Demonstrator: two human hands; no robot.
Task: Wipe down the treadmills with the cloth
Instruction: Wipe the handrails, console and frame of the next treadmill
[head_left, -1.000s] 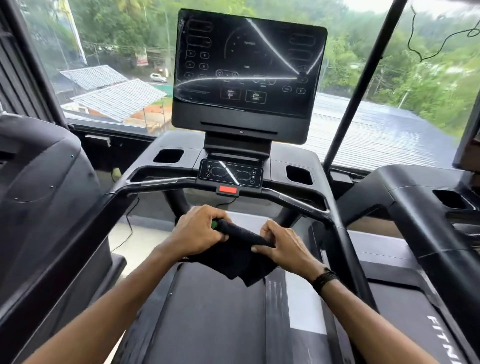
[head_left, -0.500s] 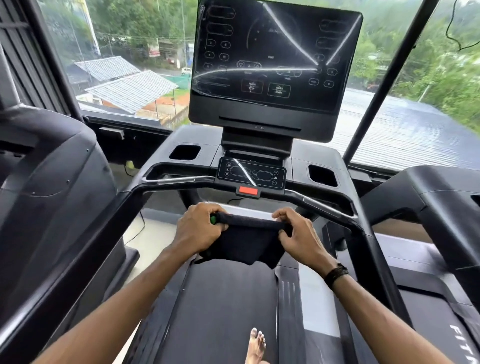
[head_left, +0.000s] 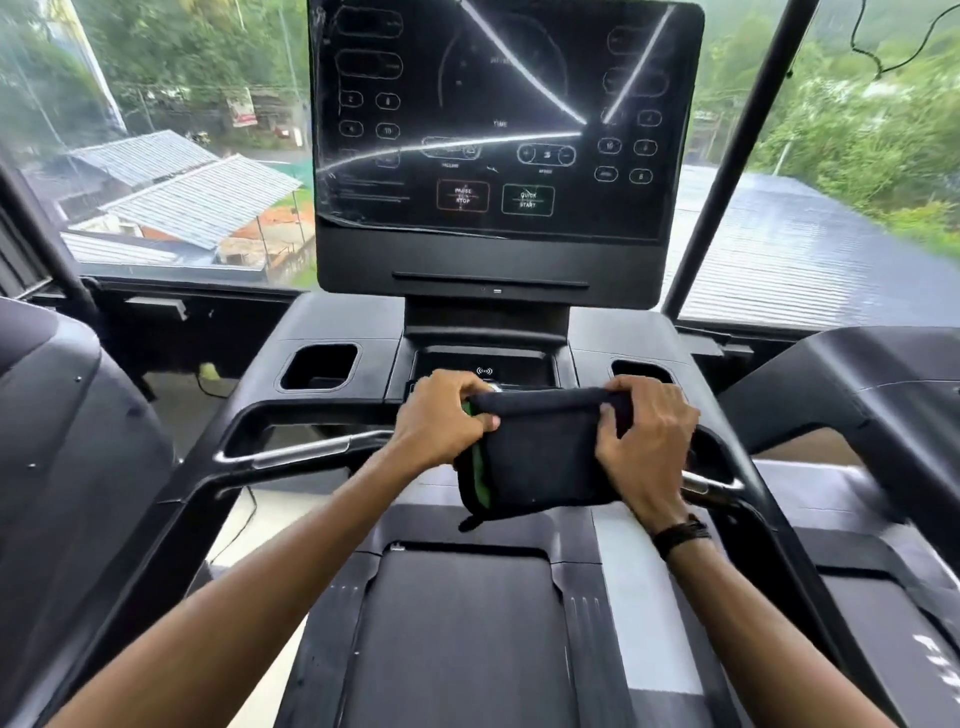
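holding a folded black cloth (head_left: 545, 452) with a green edge along its left side, stretched flat between both hands just in front of the treadmill (head_left: 634, 338) console and above the front of the belt (head_left: 457, 634). pinching the cloth's upper left corner with the left hand (head_left: 441, 426), fingers curled over the top hem and thumb underneath; gripping the right edge with the right hand (head_left: 647, 447), fingers curled round the fold. not yet touching any surface, so judged to be squaring up the cloth ahead of a first wipe. risking, from here, a press on the touch screen (head_left: 498, 114), where pause/stop and quick start pads sit low and within easy reach of a swipe, possibly starting the belt underfoot. risking also a loose fold slipping out and dragging, or the dangling lower corner catching on the metal handlebar (head_left: 306, 452). soft, thick, matte fabric, roughly rectangular, with a rolled top hem. glossy flat glass on the screen, streaked with bright reflections; smooth moulded black plastic on the console with two squarish cup wells (head_left: 319, 366); fine-textured dark rubber on the belt; another dark machine (head_left: 62, 467) just beside on the left.
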